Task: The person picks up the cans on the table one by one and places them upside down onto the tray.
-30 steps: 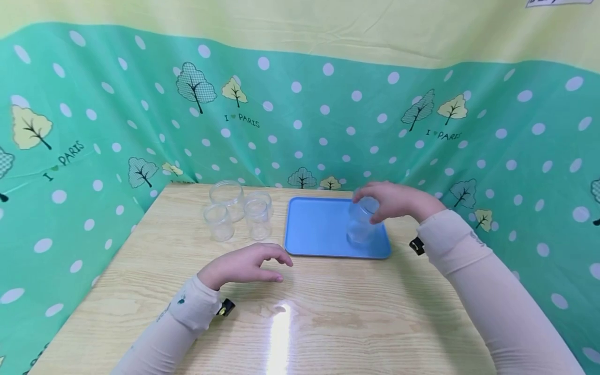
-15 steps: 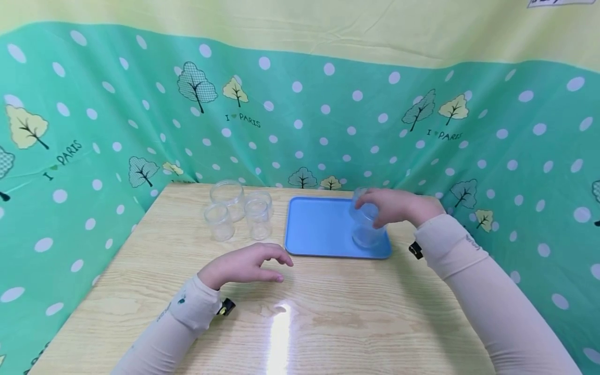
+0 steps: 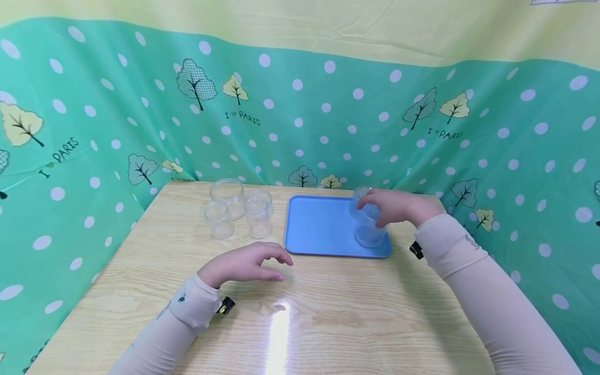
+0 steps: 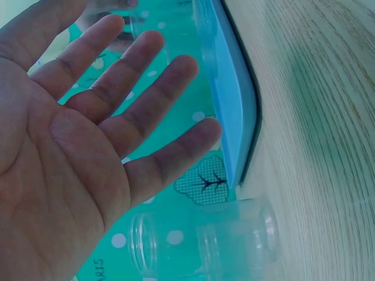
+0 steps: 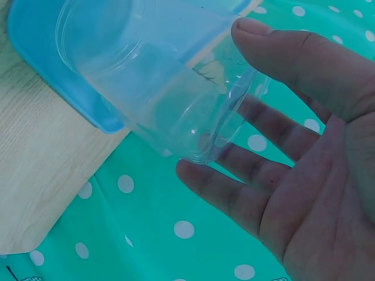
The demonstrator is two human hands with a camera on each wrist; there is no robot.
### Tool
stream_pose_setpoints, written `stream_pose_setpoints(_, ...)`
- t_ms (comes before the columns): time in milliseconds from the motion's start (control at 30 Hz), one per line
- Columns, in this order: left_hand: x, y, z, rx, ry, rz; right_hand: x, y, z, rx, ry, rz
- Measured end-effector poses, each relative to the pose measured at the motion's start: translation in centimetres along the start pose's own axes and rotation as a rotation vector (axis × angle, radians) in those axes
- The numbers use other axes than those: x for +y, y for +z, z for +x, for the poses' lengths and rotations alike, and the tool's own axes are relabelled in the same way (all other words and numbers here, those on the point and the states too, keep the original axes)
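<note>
My right hand (image 3: pixel 396 205) reaches over the right end of a blue tray (image 3: pixel 311 229), thumb and fingers curved around the upper end of a clear jar (image 3: pixel 369 234). In the right wrist view the thumb lies on one side of this clear jar (image 5: pixel 158 88) and the fingers on the other, some seen through its wall. Another clear shape, apparently a second jar (image 3: pixel 357 202), shows behind it, partly hidden by the hand. My left hand (image 3: pixel 248 264) hovers in front of the tray's left corner, fingers extended and holding nothing.
Several clear open jars of differing widths stand left of the tray, among them a wide jar (image 3: pixel 227 195) at the back and a slim jar (image 3: pixel 259 221) in front. A green patterned cloth (image 3: pixel 300 130) hangs behind the wooden table (image 3: pixel 328 312).
My right hand and the jar it holds have shifted slightly right and toward me over the tray, then nearly stopped. My left hand stays in place.
</note>
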State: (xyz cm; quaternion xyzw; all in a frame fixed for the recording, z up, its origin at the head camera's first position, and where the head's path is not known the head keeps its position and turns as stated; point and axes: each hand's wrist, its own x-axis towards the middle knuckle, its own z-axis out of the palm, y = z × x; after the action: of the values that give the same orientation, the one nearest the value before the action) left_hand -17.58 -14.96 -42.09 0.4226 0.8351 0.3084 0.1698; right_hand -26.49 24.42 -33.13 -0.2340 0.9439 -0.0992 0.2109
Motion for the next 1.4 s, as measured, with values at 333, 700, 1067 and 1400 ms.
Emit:
stream_pose_setpoints(333,-0.05,-0.06,-0.03,0.01,0.024,0.009,-0.19,0.15,0.0,-0.013,0.019,0.01)
stream_pose_setpoints(700,-0.19,-0.08,-0.01,0.015,0.03,0.009,-0.34,0.23,-0.03,-0.017,0.036,0.001)
stream_pose_setpoints(1067,-0.1,-0.19,-0.07,0.015,0.034,0.013,-0.05,0.32,0.02,-0.013,0.035,-0.003)
stream_pose_setpoints(1400,-0.09,-0.04,-0.2,-0.001,-0.002,0.001,-0.03,0.67,0.07,-0.017,0.045,0.011)
